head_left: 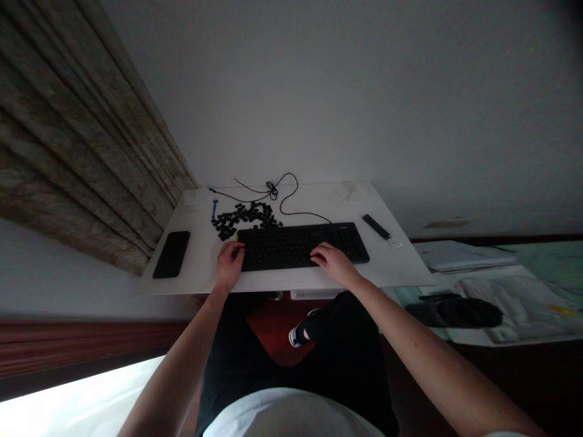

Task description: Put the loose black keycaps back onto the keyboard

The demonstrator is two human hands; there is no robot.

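Left of the black keyboard (296,247), a dark smartphone (172,254) lies on the white desk (200,267), then a small blue object (214,209), too small to make out. Just beside the keyboard's upper left sits a heap of loose black keycaps (243,218), light and probably slippery, best pinched singly by their edges. The left hand (230,264) is at the keyboard's left end, fingers curled together; whether they grip, I cannot tell. A thin black cable (282,195) loops behind the keyboard. The right hand (334,263) rests on its right half, fingers loosely together, unclamped, hiding the keys below. The keyboard looks light and stiff, easiest held by its long edges. Right of it lies a slim black stick (376,226)
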